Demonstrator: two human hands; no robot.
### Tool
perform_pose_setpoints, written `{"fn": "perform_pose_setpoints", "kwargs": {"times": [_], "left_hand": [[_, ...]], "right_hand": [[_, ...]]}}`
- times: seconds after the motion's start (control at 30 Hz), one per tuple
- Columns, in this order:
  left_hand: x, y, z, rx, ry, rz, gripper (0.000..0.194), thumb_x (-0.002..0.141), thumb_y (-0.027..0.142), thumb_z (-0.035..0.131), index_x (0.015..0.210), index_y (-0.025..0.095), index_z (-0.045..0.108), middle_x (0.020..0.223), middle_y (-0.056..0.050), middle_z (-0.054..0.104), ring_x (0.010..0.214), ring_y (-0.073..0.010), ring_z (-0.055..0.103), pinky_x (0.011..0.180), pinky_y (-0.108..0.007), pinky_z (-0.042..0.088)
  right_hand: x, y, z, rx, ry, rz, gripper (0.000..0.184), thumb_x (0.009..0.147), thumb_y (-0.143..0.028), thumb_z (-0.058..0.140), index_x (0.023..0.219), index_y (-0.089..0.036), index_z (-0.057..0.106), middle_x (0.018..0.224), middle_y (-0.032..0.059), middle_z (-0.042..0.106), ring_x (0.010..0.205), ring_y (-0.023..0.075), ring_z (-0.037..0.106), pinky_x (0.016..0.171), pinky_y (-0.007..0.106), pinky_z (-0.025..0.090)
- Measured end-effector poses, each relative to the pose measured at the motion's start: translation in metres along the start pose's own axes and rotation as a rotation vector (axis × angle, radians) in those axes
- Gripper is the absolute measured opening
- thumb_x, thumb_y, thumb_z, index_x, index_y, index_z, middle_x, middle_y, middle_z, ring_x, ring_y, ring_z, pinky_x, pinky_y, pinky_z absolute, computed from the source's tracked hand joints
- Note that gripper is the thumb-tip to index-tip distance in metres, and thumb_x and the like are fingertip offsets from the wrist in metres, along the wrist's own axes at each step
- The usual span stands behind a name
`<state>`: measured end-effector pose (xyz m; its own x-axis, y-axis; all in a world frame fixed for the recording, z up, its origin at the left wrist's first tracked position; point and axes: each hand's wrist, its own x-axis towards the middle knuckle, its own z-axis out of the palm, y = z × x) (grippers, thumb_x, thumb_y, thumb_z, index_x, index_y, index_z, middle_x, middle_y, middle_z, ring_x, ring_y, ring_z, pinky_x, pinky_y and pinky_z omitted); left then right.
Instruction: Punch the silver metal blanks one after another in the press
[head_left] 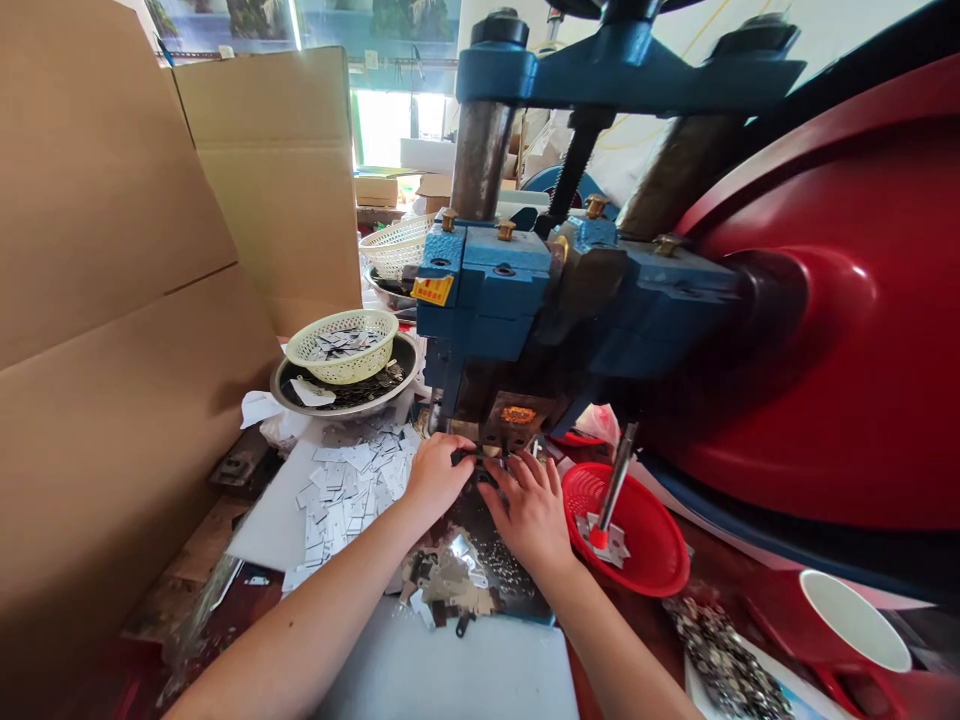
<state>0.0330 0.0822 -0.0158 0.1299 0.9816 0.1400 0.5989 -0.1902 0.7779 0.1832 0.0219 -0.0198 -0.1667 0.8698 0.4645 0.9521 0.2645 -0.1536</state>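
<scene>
Both my hands rest at the foot of a blue press machine (517, 290). My left hand (435, 478) has its fingers curled and pinches a small dark metal piece (471, 458) at the die opening. My right hand (531, 508) lies beside it with fingers spread, its fingertips touching the same dark piece under the die. A heap of flat silvery metal blanks (349, 490) lies on a white sheet left of my left hand. More loose metal pieces (450, 585) sit on the dark plate between my wrists.
A red bowl (645, 560) with a metal rod and part stands right of my right hand. A cream basket (343, 345) sits in a metal dish behind the blanks. Cardboard walls (112, 300) stand left. A large red flywheel cover (847, 330) fills the right. A white cup (855, 620) stands at the lower right.
</scene>
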Motion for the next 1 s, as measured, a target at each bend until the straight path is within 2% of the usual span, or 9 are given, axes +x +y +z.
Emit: {"fn": "perform_pose_setpoints", "kwargs": {"times": [0.13, 0.27, 0.33, 0.47, 0.5, 0.57, 0.73, 0.9, 1.0], "left_hand": [[0.003, -0.002, 0.003, -0.013, -0.005, 0.018, 0.019, 0.076, 0.018, 0.059, 0.09, 0.022, 0.071, 0.096, -0.004, 0.065, 0.096, -0.0211, 0.058, 0.092, -0.036, 0.043], [0.002, -0.001, 0.0, -0.029, 0.021, 0.025, 0.017, 0.076, 0.021, 0.061, 0.091, 0.021, 0.069, 0.097, -0.004, 0.065, 0.097, -0.0213, 0.057, 0.092, -0.036, 0.043], [-0.001, -0.002, -0.007, -0.037, 0.042, 0.023, 0.017, 0.078, 0.023, 0.06, 0.092, 0.021, 0.068, 0.099, -0.004, 0.064, 0.099, -0.0217, 0.057, 0.092, -0.037, 0.043], [-0.013, -0.009, -0.026, -0.05, 0.066, 0.015, 0.017, 0.081, 0.023, 0.057, 0.095, 0.021, 0.066, 0.102, -0.005, 0.064, 0.101, -0.0217, 0.056, 0.09, -0.038, 0.044], [-0.017, -0.011, -0.031, -0.053, 0.067, 0.015, 0.017, 0.081, 0.022, 0.056, 0.095, 0.021, 0.065, 0.102, -0.004, 0.064, 0.1, -0.0217, 0.056, 0.089, -0.038, 0.044], [-0.027, -0.017, -0.039, -0.054, 0.064, 0.021, 0.015, 0.081, 0.021, 0.056, 0.092, 0.022, 0.066, 0.1, -0.004, 0.063, 0.1, -0.0217, 0.056, 0.089, -0.038, 0.044], [-0.059, -0.025, -0.053, 0.003, -0.068, 0.065, 0.015, 0.083, 0.023, 0.053, 0.089, 0.023, 0.066, 0.096, -0.003, 0.063, 0.097, -0.0222, 0.056, 0.089, -0.039, 0.044], [-0.092, -0.031, -0.07, 0.104, -0.265, 0.113, 0.014, 0.082, 0.024, 0.054, 0.089, 0.025, 0.067, 0.1, -0.003, 0.062, 0.099, -0.0223, 0.055, 0.089, -0.038, 0.043], [-0.1, -0.037, -0.083, 0.159, -0.315, 0.119, 0.015, 0.082, 0.026, 0.055, 0.091, 0.026, 0.066, 0.102, -0.003, 0.062, 0.1, -0.0222, 0.054, 0.09, -0.037, 0.043]], "right_hand": [[0.003, -0.004, -0.001, 0.006, -0.01, 0.017, 0.03, 0.089, -0.04, 0.049, 0.113, -0.026, 0.062, 0.115, 0.0066, 0.063, 0.12, 0.0304, 0.045, 0.105, 0.058, 0.023], [-0.003, 0.005, 0.006, 0.234, 0.062, 0.081, 0.034, 0.089, -0.041, 0.048, 0.113, -0.023, 0.061, 0.118, 0.009, 0.061, 0.118, 0.0289, 0.048, 0.101, 0.055, 0.031], [-0.013, 0.013, 0.007, 0.429, 0.129, 0.232, 0.035, 0.088, -0.042, 0.046, 0.111, -0.021, 0.062, 0.114, 0.0104, 0.063, 0.111, 0.0268, 0.053, 0.098, 0.051, 0.038], [-0.043, 0.023, -0.005, 0.948, 0.23, 0.713, 0.044, 0.088, -0.053, 0.041, 0.105, -0.02, 0.063, 0.094, 0.0098, 0.069, 0.09, 0.0238, 0.064, 0.087, 0.045, 0.048], [-0.051, 0.023, -0.01, 1.076, 0.264, 0.771, 0.047, 0.087, -0.055, 0.039, 0.105, -0.019, 0.063, 0.092, 0.0097, 0.07, 0.087, 0.0235, 0.065, 0.086, 0.044, 0.048], [-0.063, 0.024, -0.018, 1.244, 0.317, 0.788, 0.05, 0.086, -0.058, 0.04, 0.106, -0.019, 0.064, 0.095, 0.0096, 0.07, 0.089, 0.0237, 0.065, 0.087, 0.043, 0.048], [-0.072, 0.027, -0.019, 1.18, 0.319, 0.743, 0.048, 0.081, -0.057, 0.051, 0.111, -0.021, 0.063, 0.11, 0.0089, 0.066, 0.105, 0.025, 0.059, 0.092, 0.04, 0.045], [-0.066, 0.029, -0.004, 1.295, 0.28, 0.787, 0.062, 0.084, -0.068, 0.028, 0.118, -0.024, 0.056, 0.097, 0.0066, 0.068, 0.091, 0.0227, 0.063, 0.077, 0.038, 0.051], [-0.047, 0.029, 0.007, 1.057, 0.175, 0.812, 0.053, 0.081, -0.062, 0.044, 0.112, -0.022, 0.059, 0.095, 0.0069, 0.069, 0.09, 0.0229, 0.063, 0.077, 0.036, 0.05]]}}
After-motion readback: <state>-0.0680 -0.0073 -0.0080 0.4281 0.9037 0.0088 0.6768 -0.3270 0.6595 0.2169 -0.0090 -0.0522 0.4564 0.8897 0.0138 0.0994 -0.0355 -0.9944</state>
